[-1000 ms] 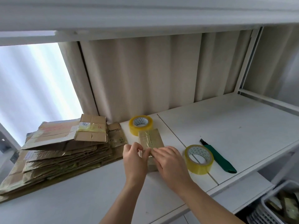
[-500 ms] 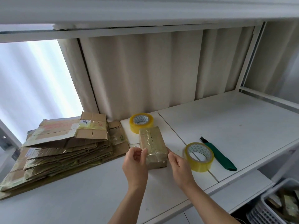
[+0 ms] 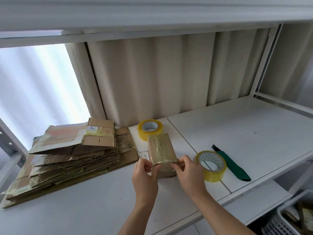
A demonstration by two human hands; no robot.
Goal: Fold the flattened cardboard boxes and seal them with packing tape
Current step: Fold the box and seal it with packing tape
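A small folded cardboard box (image 3: 160,148), its top shiny with clear tape, stands on the white table (image 3: 245,133). My left hand (image 3: 144,177) grips its near left corner, thumb on the front face. My right hand (image 3: 188,175) pinches the near right corner with curled fingers. A stack of flattened cardboard boxes (image 3: 67,156) lies to the left. One yellowish tape roll (image 3: 149,128) sits just behind the box, a second tape roll (image 3: 211,165) lies right of my right hand. A green utility knife (image 3: 232,165) rests beyond that roll.
A curtain (image 3: 152,78) hangs behind the table and a shelf board (image 3: 152,12) runs overhead. A white basket (image 3: 291,216) with items sits low at the right, below the table edge. A small label (image 3: 143,155) lies left of the box.
Both hands left the box top, spread to its sides, then closed on its near corners. The box now shows its full taped top.
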